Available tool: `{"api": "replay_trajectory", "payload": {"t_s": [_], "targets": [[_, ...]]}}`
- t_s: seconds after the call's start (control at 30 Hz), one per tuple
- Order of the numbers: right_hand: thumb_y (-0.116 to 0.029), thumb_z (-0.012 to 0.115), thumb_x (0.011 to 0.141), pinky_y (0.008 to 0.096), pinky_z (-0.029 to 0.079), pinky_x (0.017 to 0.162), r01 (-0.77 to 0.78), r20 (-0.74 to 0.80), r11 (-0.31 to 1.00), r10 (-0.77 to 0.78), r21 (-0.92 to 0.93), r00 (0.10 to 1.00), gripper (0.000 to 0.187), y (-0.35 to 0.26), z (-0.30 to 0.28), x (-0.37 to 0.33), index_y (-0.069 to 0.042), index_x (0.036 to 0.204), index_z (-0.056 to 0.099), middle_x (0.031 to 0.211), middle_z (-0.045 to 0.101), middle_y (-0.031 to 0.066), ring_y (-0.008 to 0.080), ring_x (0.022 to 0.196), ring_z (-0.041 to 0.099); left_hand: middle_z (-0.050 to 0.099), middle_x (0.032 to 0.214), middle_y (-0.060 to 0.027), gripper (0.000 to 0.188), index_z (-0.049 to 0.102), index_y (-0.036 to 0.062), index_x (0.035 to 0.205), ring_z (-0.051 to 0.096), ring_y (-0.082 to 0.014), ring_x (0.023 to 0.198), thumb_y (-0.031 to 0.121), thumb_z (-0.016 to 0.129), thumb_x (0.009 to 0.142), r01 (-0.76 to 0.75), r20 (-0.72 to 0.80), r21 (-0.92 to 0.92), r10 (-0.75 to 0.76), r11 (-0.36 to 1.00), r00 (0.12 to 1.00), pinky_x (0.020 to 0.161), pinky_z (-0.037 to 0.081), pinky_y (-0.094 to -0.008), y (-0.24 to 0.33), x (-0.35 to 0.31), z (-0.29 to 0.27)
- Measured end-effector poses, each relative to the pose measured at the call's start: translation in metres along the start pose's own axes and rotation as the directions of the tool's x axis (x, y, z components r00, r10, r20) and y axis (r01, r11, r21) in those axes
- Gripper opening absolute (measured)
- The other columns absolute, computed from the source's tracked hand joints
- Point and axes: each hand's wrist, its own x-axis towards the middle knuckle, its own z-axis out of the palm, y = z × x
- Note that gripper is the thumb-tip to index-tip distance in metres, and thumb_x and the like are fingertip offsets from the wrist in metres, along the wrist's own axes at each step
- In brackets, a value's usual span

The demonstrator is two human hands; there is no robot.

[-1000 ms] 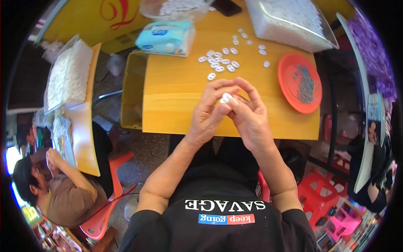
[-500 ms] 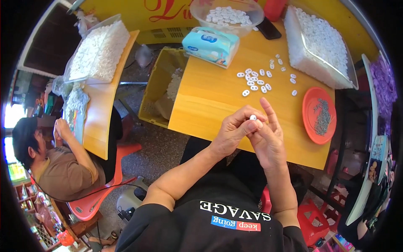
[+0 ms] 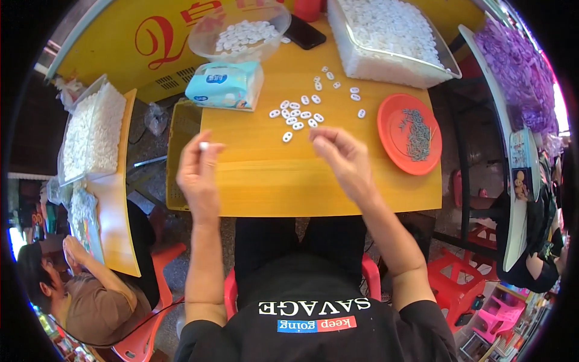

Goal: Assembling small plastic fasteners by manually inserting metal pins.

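Note:
My left hand (image 3: pixel 201 178) is raised over the table's left edge, pinching a small white plastic piece (image 3: pixel 204 146) between thumb and fingers. My right hand (image 3: pixel 348 161) hovers over the middle of the table, thumb and index finger drawn together; whether anything is between the tips I cannot make out. Just beyond those fingertips lies a loose cluster of white oval plastic pieces (image 3: pixel 293 121), each with two dark holes. To the right of this hand sits a red plate (image 3: pixel 392 142) holding a heap of small grey screws (image 3: pixel 417 136).
On the yellow table (image 3: pixel 259 193) stand a blue tissue pack (image 3: pixel 224 87), a clear bowl (image 3: pixel 202 45) of white pieces, a black phone (image 3: pixel 305 32) and a full clear bin (image 3: pixel 398 63). A yellow crate (image 3: pixel 176 181) is left below. Another person (image 3: pixel 90 283) sits at a side table.
My hands were together around a small white piece; now they are apart. The left moved left with the piece, the right toward the cluster. My view has swung to the right.

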Motion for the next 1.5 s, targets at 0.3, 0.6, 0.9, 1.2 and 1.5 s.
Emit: {"api": "replay_trajectory", "payload": {"t_s": [0.3, 0.6, 0.9, 1.2, 1.5], "targets": [[-0.015, 0.063, 0.087, 0.042, 0.052, 0.078, 0.283, 0.082, 0.346, -0.497, -0.895, 0.864, 0.015, 0.012, -0.06, 0.102, -0.005, 0.094, 0.071, 0.094, 0.069, 0.014, 0.0328, 0.09, 0.064, 0.048, 0.139, -0.0143, 0.05, 0.044, 0.0003, 0.139, 0.049, -0.025, 0.125, 0.015, 0.063, 0.095, -0.063, -0.212, 0.423, 0.166, 0.904, 0.963, 0.105, 0.039, -0.0382, -0.041, 0.032, -0.071], [-0.02, 0.066, 0.082, 0.0394, 0.054, 0.079, 0.204, 0.181, 0.014, -0.4, -0.979, 0.898, 0.014, 0.03, -0.056, 0.13, -0.007, 0.086, 0.072, 0.093, 0.068, 0.0116, 0.0287, 0.095, 0.063, 0.049, 0.131, -0.0118, 0.04, 0.05, 0.0011, 0.133, 0.056, -0.0209, 0.115, -0.001, 0.057, 0.093, -0.276, 0.086, 0.269, 0.262, 0.923, 0.961, 0.096, 0.047, -0.0336, -0.009, -0.023, 0.013], [-0.016, 0.065, 0.085, 0.0352, 0.053, 0.067, 0.282, 0.049, 0.433, -0.475, -0.856, 0.879, 0.014, 0.024, -0.055, 0.1, -0.003, 0.082, 0.069, 0.077, 0.07, 0.0107, 0.0227, 0.072, 0.065, 0.058, 0.114, -0.0073, 0.026, 0.057, -0.0002, 0.122, 0.059, -0.0135, 0.099, 0.0, 0.054, 0.097, -0.117, 0.336, 0.0, 0.111, 0.993, 0.935, 0.086, 0.049, -0.027, -0.013, -0.045, 0.064], [-0.017, 0.063, 0.095, 0.0205, 0.049, 0.068, -0.18, 0.029, 0.947, 0.179, 0.267, 0.983, 0.016, -0.006, -0.015, 0.009, -0.002, 0.1, 0.066, 0.087, 0.068, 0.0028, 0.0047, 0.072, 0.058, 0.065, 0.098, -0.0044, 0.017, 0.06, -0.0003, 0.112, 0.06, -0.0092, 0.088, 0.009, 0.058, 0.098, 0.192, 0.333, -0.211, -0.114, 0.959, 0.936, 0.078, 0.049, -0.024, -0.001, -0.049, 0.108], [-0.018, 0.064, 0.094, 0.024, 0.051, 0.068, -0.103, -0.044, 0.974, 0.114, 0.202, 0.992, 0.021, 0.007, -0.004, -0.016, 0.002, 0.099, 0.066, 0.089, 0.068, 0.0037, 0.008, 0.079, 0.062, 0.065, 0.094, -0.0042, 0.012, 0.06, 0.0009, 0.105, 0.059, -0.0085, 0.084, 0.01, 0.058, 0.098, 0.178, 0.288, -0.224, -0.11, 0.958, 0.951, 0.076, 0.048, -0.0238, -0.005, -0.056, 0.113]]}}
